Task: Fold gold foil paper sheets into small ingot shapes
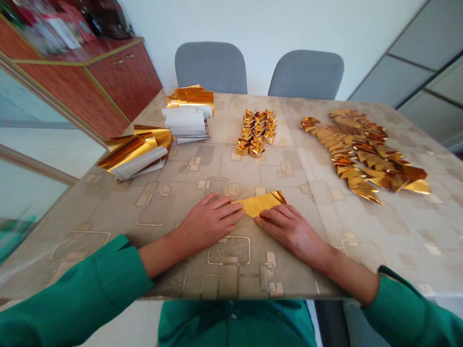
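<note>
A strip of folded gold foil paper (259,204) lies flat on the table, between my hands. My left hand (209,222) presses its fingertips against the strip's left end. My right hand (290,231) rests its fingers along the strip's lower edge. Farther up the table, gold-and-white paper sheets (135,152) lie in a loose heap, beside a white-backed stack (186,123) topped with gold foil. Small folded gold ingot shapes (256,132) stand in a tight cluster, and flatter gold folded pieces (361,154) lie overlapping in a long pile at the right.
The patterned beige tabletop (217,168) has a glossy cover. Two grey chairs (211,67) stand beyond its far edge, and a reddish wooden cabinet (123,82) stands at the back left. My green sleeves run in from the near edge.
</note>
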The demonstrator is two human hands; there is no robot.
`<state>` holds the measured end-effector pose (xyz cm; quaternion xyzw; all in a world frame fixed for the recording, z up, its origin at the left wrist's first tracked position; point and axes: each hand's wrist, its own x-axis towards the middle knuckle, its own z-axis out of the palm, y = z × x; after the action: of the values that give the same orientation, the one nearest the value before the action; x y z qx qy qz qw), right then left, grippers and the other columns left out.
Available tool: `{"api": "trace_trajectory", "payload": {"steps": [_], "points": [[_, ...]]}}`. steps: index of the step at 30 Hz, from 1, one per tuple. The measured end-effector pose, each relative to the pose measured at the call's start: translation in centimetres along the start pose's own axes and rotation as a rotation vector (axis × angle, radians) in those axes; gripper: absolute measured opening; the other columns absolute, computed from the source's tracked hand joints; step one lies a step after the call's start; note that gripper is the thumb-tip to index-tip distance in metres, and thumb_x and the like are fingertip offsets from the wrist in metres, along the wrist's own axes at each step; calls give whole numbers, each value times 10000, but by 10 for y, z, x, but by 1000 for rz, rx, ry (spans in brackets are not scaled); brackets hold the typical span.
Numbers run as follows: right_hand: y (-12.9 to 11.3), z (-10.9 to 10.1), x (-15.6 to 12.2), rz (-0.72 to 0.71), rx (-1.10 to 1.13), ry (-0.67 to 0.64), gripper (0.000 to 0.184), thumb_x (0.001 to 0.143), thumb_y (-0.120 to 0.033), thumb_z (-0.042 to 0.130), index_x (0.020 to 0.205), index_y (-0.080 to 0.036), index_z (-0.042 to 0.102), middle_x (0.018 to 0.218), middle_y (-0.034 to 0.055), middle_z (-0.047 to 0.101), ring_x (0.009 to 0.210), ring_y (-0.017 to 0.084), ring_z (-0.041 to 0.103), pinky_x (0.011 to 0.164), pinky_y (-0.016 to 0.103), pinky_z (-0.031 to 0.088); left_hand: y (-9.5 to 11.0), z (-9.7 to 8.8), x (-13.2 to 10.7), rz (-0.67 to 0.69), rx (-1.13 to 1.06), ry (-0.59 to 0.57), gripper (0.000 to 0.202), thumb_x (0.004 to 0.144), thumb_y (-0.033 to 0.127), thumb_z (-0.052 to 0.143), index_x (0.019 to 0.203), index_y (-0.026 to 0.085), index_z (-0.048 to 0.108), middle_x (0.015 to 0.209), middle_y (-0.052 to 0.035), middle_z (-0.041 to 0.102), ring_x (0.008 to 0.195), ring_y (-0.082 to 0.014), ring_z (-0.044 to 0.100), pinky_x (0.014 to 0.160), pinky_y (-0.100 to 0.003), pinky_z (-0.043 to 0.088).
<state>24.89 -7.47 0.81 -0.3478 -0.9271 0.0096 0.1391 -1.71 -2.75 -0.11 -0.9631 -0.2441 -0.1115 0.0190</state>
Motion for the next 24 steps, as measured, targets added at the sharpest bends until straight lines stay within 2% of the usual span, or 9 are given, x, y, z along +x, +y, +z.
{"api": "trace_trajectory", "payload": {"steps": [6,11,15,19,24], "points": [[11,-5,-4,-10,113,26,251,997,-191,450,1109,-156,672,1028,99,693,946,199,585,832,349,483,-3,-1,5,9,-9,27,279,968,301,515,1214,216,616,1239,-24,681,1147,-224,562,1099,-484,285],[40,-21,-5,146,86,-38,223,982,-200,482,1063,-190,690,961,92,678,897,194,586,792,334,469,-7,2,12,52,-23,22,239,958,266,524,1147,178,640,1198,-58,684,1061,-201,586,1018,-396,403],[54,-27,-1,92,64,-102,207,964,-171,478,1019,-176,678,1090,111,660,1008,217,564,845,361,451,-5,1,15,79,0,21,273,960,264,514,1200,179,613,1176,-77,664,1055,-209,579,976,-378,426],[54,-28,5,29,88,-127,192,940,-229,534,1076,-169,656,1080,107,662,1009,225,561,869,385,422,-3,-1,22,27,28,-14,297,931,342,572,1202,227,615,1147,-74,648,1056,-230,567,967,-408,417],[40,-29,1,41,106,-164,258,934,-302,564,1147,-182,649,999,90,656,923,216,563,840,375,378,-9,-1,33,-43,48,55,245,960,342,526,1095,189,663,1183,-86,638,1064,-230,560,940,-404,427]]}}
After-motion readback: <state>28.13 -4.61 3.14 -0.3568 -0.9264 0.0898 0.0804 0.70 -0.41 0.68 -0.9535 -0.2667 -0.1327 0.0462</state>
